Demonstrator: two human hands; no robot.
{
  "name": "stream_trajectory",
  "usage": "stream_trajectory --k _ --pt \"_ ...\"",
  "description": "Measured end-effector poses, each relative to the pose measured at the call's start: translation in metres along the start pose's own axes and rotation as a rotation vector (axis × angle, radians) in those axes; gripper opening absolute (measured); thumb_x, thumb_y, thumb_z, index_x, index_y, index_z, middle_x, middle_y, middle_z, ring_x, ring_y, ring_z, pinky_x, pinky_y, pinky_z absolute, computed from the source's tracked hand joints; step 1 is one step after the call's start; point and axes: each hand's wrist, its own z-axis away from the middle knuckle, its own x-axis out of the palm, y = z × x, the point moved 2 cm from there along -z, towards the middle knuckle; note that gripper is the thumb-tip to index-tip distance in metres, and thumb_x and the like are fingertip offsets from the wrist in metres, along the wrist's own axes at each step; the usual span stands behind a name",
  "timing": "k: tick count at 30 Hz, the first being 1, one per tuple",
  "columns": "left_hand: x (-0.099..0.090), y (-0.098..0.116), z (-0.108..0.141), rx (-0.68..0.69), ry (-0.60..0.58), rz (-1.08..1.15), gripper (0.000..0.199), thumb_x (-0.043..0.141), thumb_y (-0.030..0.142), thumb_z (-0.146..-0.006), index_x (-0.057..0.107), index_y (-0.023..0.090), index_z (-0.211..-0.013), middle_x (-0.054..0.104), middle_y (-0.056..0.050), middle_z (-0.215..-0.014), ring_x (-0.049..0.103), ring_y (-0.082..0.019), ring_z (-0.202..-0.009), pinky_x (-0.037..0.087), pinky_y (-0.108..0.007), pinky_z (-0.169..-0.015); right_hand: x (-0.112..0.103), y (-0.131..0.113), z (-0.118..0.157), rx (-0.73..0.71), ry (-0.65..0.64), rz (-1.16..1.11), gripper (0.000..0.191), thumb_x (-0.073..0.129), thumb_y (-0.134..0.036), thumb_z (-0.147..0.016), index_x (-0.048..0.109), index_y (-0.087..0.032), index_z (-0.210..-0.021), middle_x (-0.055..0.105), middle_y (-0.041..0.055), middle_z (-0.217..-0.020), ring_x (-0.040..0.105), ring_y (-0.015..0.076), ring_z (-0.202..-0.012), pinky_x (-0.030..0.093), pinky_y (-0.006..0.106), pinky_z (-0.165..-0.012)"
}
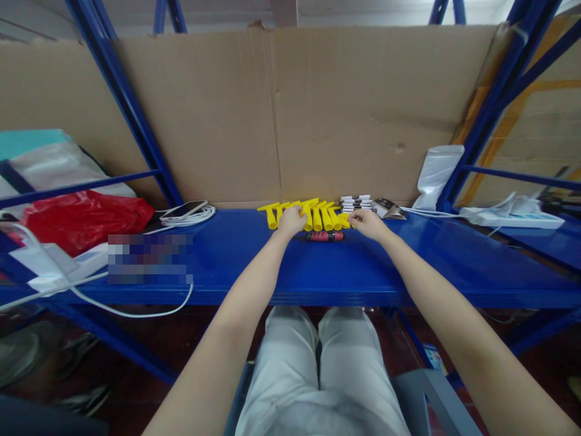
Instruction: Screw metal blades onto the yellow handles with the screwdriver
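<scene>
Several yellow plastic pieces (318,217), each with a round tube and a flat top, stand in a row at the back of the blue shelf table (336,269). My left hand (291,221) is at the left part of this row, its fingers closed around one yellow piece. To the right, my right hand (367,223) has its fingertips pinched at a small stack of yellow rings (344,220); what sits between them is too small to tell. A red and black tool (325,237) lies in front of the row, between my hands.
Behind the row are white and black packets (356,203) and a dark leaflet (389,209). A phone (184,209) with a coiled white cable lies left, near a red bag (86,218). A power strip (512,218) is right. Cardboard (336,115) closes the back.
</scene>
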Motion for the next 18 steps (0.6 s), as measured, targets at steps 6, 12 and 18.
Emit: stream_trajectory --k 6,12,18 --pt "-0.0011 0.0015 0.001 0.018 -0.02 -0.008 0.033 0.049 0.019 -0.087 0.072 0.015 -0.11 0.072 -0.011 -0.118 0.064 -0.023 -0.115 0.047 -0.03 -0.101 -0.0007 -0.0023 0.0012 -0.022 -0.016 -0.006 0.016 0.051 -0.021 -0.077 0.063 -0.018 -0.066 0.066 0.0036 -0.066 0.059 0.017 -0.068 0.046 0.028 -0.069" --pt "-0.0002 0.0014 0.0008 0.012 -0.018 -0.003 0.032 0.05 0.02 -0.087 0.072 0.016 -0.11 0.072 -0.011 -0.117 0.065 -0.023 -0.113 0.048 -0.031 -0.099 -0.0008 -0.0015 0.0019 -0.036 -0.016 -0.008 0.017 0.05 -0.022 -0.077 0.062 -0.019 -0.064 0.063 0.003 -0.06 0.059 0.0177 -0.066 0.046 0.028 -0.067" --pt "0.0 0.0014 0.0008 0.015 -0.029 -0.01 0.033 0.049 0.02 -0.086 0.072 0.015 -0.109 0.073 -0.012 -0.115 0.065 -0.023 -0.112 0.048 -0.032 -0.1 -0.001 -0.0023 0.0022 0.0 -0.039 -0.008 0.016 0.051 -0.021 -0.076 0.062 -0.019 -0.064 0.064 0.0032 -0.061 0.06 0.0181 -0.067 0.047 0.029 -0.069"
